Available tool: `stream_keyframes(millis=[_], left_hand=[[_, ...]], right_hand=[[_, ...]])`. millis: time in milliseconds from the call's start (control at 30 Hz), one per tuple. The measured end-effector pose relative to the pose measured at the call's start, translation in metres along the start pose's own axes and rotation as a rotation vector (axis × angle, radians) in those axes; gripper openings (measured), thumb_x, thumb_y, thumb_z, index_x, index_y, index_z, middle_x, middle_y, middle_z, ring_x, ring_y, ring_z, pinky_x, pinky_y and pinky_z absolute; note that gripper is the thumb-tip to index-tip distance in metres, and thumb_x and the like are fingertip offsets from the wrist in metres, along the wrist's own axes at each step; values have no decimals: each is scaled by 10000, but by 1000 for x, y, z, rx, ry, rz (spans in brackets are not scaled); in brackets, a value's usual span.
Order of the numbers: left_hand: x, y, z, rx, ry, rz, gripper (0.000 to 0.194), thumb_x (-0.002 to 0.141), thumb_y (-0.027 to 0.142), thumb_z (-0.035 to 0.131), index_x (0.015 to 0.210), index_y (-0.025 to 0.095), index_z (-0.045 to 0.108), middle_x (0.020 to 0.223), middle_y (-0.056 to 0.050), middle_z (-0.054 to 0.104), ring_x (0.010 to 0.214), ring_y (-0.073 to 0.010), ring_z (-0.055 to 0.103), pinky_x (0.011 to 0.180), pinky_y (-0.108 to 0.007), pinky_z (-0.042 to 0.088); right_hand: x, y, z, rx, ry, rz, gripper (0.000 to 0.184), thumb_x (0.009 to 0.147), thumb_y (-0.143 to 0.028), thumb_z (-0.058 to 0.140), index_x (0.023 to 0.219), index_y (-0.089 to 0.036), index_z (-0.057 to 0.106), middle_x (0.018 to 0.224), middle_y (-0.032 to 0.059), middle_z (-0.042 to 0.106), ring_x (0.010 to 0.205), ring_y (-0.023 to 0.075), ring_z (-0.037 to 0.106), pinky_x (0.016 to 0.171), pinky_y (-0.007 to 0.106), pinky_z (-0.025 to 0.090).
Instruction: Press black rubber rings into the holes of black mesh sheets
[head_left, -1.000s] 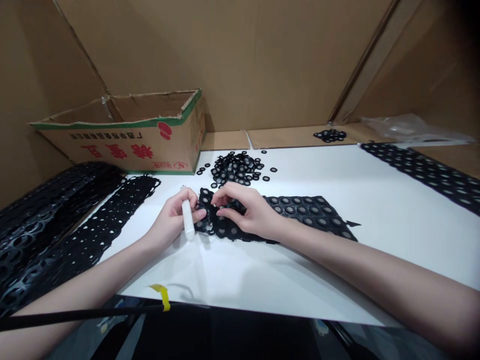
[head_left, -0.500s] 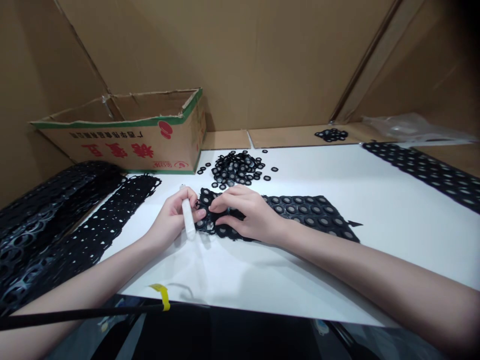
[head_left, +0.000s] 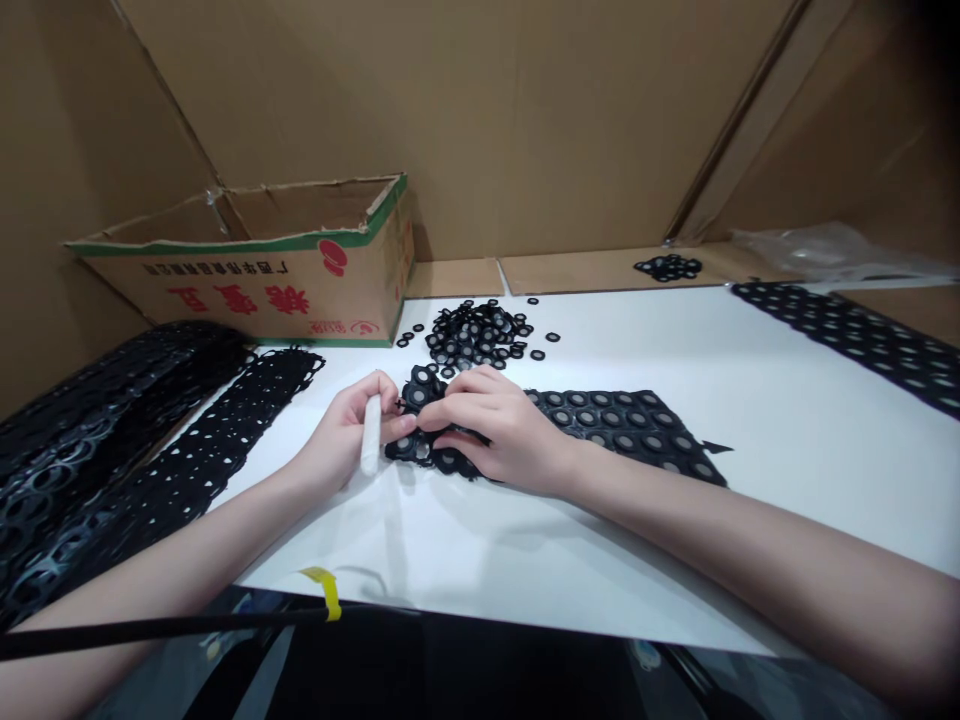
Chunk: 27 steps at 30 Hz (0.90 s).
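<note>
A black rubber sheet [head_left: 615, 420] with rows of round rings and greyish centres lies on the white tabletop. My left hand [head_left: 356, 430] is closed around a white stick [head_left: 371, 435], and its thumb and forefinger pinch the sheet's left end, which is bent up a little. Over the left part of the sheet is my right hand [head_left: 502, 425], fingers curled and closed on it beside the left thumb. Exactly what lies between the right fingertips is hidden. Just behind the hands sits a pile of loose black rings [head_left: 476, 335].
An open cardboard box [head_left: 277, 285] stands at the back left. Black perforated sheets [head_left: 217, 440] are stacked along the left. Another black sheet [head_left: 855, 335], a small black heap [head_left: 667, 267] and clear plastic [head_left: 840, 250] lie at the right and back. A black cable [head_left: 187, 627] crosses in front.
The right thumb and fingers have come closer together at the sheet. Its left end has bent upward. The white stick has tipped slightly in my left hand.
</note>
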<state>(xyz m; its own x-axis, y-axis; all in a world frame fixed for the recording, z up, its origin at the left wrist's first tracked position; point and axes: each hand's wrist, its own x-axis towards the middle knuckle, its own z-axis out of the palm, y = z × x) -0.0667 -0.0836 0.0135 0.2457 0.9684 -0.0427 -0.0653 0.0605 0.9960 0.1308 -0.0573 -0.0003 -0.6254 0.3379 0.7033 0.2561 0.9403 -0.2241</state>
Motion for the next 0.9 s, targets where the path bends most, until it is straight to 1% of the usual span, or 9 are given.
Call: stream_keyframes(millis=[100,233,333,433,500,600,733,800,900], left_hand=[[-1,-1,0,3,0,4,477,653,270,815,690,172,350,573,84,430,528,-41,363,513,-150,263],[0,-2,0,19,2,-3,499,628,297,832,693,174,352,579,87,401,522,-40,345,505,-158,235],[1,-3,-1,32,11,-1,508,614,307,839,693,170,357,587,89,389,521,-36,335,507,-151,239],[1,-3,0,25,10,1,512,613,303,839,691,168,352,596,88,395,537,-37,358,527,-146,271],[1,-3,0,15,8,1,510,615,290,838,692,168,349,597,89,396,543,-38,370,536,-144,286],[1,-4,-1,16,12,10,499,624,282,833,689,163,353,589,93,396,527,-28,346,526,-137,273],[1,-2,-2,46,-2,27,478,632,283,824,699,164,366,592,91,421,522,-28,337,513,-138,260],[1,-1,-1,54,-5,30,473,632,286,821,698,165,369,595,89,425,530,-33,355,513,-140,269],[1,-1,0,64,6,34,467,626,283,816,687,165,369,594,87,423,538,-40,372,517,-144,279]], right_hand=[[1,1,2,8,-11,-17,155,844,-56,560,935,-169,616,781,8,668,754,150,512,714,283,371],[3,2,3,29,-48,-12,210,852,-12,473,913,-169,598,740,-2,645,726,145,480,703,276,338],[4,2,2,22,-111,-14,284,822,31,416,940,-165,586,722,1,617,723,151,466,695,278,329],[5,2,2,19,-189,-31,341,780,64,381,959,-154,572,759,17,608,743,157,474,713,289,334],[5,2,2,3,-215,-34,367,749,80,372,957,-148,571,780,28,598,750,159,477,721,292,338],[4,3,2,-42,-212,-43,386,743,85,371,979,-142,577,806,39,588,744,158,462,722,286,340],[5,2,2,-73,-214,-35,356,806,47,391,1037,-143,584,854,46,598,779,162,465,735,282,337],[5,2,2,-75,-218,-28,373,791,55,390,1043,-141,583,859,46,603,788,165,471,734,283,332],[5,1,3,-78,-207,-22,411,729,86,369,1002,-137,580,821,39,601,755,163,469,708,281,321]])
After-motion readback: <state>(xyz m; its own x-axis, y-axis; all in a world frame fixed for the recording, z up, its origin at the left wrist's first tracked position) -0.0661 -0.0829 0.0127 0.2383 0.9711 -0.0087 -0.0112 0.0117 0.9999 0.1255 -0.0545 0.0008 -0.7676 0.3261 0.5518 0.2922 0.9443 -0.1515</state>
